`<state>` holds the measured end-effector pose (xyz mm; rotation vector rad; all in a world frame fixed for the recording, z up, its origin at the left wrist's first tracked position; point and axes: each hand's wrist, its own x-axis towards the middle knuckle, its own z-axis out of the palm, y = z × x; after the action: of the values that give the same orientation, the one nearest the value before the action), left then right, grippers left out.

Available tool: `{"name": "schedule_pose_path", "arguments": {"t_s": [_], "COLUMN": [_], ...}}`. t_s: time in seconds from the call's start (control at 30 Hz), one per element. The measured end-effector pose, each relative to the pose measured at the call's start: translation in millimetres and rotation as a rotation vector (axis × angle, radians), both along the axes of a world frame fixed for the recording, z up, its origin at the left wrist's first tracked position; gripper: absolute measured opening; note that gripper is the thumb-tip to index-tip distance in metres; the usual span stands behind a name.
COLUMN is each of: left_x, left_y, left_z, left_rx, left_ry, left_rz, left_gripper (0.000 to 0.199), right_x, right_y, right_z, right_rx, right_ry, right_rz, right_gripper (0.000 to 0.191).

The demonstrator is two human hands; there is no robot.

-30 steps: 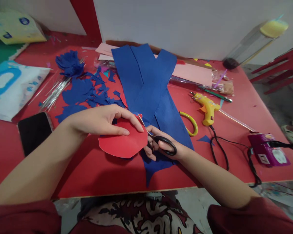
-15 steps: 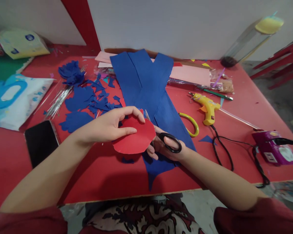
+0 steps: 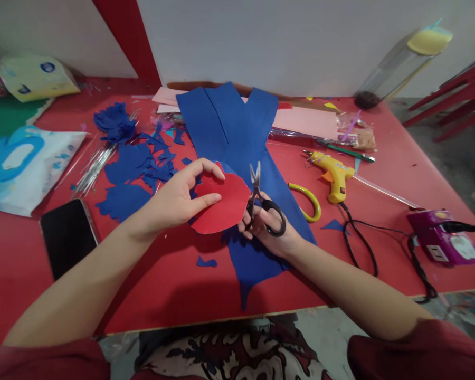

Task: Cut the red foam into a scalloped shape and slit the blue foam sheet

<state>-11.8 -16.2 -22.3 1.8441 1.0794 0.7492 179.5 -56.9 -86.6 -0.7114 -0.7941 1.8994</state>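
Observation:
Pinched between the thumb and fingers of my left hand is a red paper cutout with a wavy edge; a bit of blue shows behind its top. My right hand holds black-handled scissors, fingers in the loops. The blades point up and stand slightly apart, just beside the cutout's right edge. Under both hands lie long blue sheets that cross one another. Blue petal-shaped cutouts and scraps lie left of them. One small blue scrap rests near the table's front.
To the right are a yellow glue gun, a yellow ring-shaped handle and a purple power box with black cords. On the left lie a phone, a wipes pack, and a blue paper flower on silvery wires.
The scissors have come out from behind the red cutout to its right, blades now in full view. The cutout has been raised a little and turned.

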Motion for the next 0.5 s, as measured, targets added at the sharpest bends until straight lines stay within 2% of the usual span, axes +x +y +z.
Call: {"name": "schedule_pose_path", "arguments": {"t_s": [0.1,0.17,0.33,0.5], "left_x": [5,8,14,17], "left_y": [-2,-4,-7,-11], "left_z": [-7.6,-12.9,-24.2,-32.2], "left_rx": [-0.017,-0.036,-0.034,-0.001], "left_ry": [0.011,0.018,0.083,0.058], "left_rz": [-0.052,-0.086,-0.108,-0.084], "left_gripper": [0.014,0.015,0.014,0.022], "right_x": [-1,-1,-2,0], "right_y": [1,2,3,1], "right_z": [0.7,1.0,0.3,0.1], "right_rx": [-0.022,-0.030,-0.026,0.072], "right_ry": [-0.071,-0.116,-0.262,-0.364], "right_rz": [-0.148,-0.195,-0.216,-0.220], "right_gripper": [0.050,0.053,0.051,0.051]}}
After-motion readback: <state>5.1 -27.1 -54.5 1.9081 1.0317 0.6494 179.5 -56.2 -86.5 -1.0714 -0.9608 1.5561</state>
